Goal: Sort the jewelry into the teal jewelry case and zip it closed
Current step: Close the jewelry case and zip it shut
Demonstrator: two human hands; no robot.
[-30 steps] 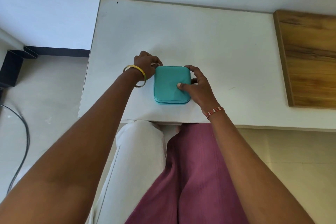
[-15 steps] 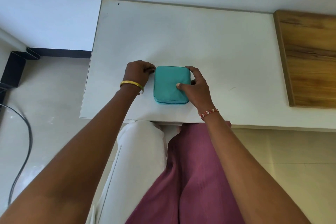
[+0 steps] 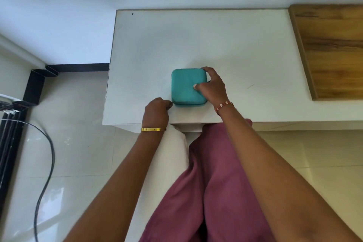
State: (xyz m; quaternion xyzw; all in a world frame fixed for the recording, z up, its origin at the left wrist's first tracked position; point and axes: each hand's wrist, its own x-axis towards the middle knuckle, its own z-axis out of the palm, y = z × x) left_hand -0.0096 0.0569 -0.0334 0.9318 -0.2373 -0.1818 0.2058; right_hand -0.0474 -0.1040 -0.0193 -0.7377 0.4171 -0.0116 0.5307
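Observation:
A square teal jewelry case [image 3: 186, 84] lies flat with its lid down on the white table [image 3: 196, 41], near the front edge. My right hand [image 3: 211, 86] grips its right side, thumb pressed on the lid. My left hand [image 3: 157, 111] pinches the small zipper pull at the case's near left corner. No loose jewelry shows on the table. A gold bangle [image 3: 153, 129] sits on my left wrist and a red and white bracelet [image 3: 224, 106] on my right wrist.
A wooden board [image 3: 332, 49] lies on the table's right end. The table's front edge runs just below my hands. A black cable [image 3: 46, 163] curls on the tiled floor at left, beside a black frame [image 3: 35, 86].
My left hand has drawn the zipper pull from the case's far left corner down its left side to the near left corner. The right hand has kept its hold.

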